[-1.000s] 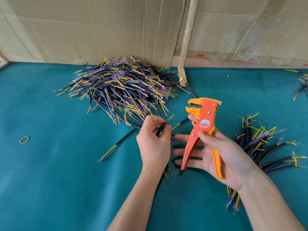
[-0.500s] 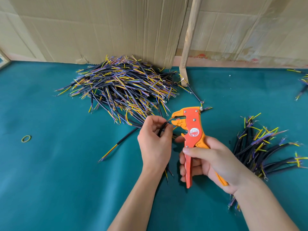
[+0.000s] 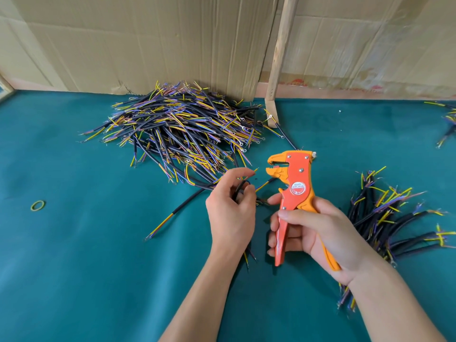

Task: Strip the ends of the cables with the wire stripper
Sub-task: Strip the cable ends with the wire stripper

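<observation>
Right hand [image 3: 320, 233]: fingers wrapped round both handles of the orange wire stripper [image 3: 293, 191], head up, jaws parted. Left hand [image 3: 232, 213]: fingers curled narrow, pinching a looped black cable [image 3: 238, 190]; yellow wire end [image 3: 254, 171] pokes past the fingertips, just short of the jaws, seemingly not touching. Big cable pile [image 3: 182, 134] beyond the left fingers on the green surface [image 3: 74, 267]. Smaller bundle [image 3: 389, 218] right of the stripper hand.

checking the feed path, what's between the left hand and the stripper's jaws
In the head view, only a thin yellow wire tip pokes from the left hand toward the wire stripper; a bare gap remains before its open jaws.
</observation>
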Available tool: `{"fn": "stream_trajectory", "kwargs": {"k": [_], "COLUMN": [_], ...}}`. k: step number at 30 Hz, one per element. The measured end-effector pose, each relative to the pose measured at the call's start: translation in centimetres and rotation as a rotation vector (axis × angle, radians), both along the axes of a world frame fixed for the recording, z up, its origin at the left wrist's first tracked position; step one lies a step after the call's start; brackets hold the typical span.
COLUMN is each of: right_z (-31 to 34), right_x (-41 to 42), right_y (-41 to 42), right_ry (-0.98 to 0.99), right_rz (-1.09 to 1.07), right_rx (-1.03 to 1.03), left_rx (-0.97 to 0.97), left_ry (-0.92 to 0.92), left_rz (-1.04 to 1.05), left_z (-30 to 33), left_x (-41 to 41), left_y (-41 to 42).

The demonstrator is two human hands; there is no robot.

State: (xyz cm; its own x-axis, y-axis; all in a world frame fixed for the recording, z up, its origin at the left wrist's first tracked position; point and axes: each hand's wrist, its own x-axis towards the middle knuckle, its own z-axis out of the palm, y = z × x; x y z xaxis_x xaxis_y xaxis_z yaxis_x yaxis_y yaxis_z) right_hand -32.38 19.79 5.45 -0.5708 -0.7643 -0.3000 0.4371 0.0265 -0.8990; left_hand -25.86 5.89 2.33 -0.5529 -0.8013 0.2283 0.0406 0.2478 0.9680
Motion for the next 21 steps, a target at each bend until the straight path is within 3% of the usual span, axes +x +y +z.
{"fn": "stream_trajectory", "kwargs": {"k": [6,21], "right_z": [-0.08,0.02], "right_x": [0.33,0.33], "right_y": [-0.21,-0.11], "right_ry": [0.016,-0.042], "right_rz": [0.025,0.037], "right_rx": [0.025,0.059], "left_rx": [-0.022,0.128], "left_ry": [-0.026,-0.051], "left_rz": [-0.012,0.010], "left_z": [-0.16,-0.21], "left_x": [-0.03,0.00], "left_y": [-0.12,-0.11]}}
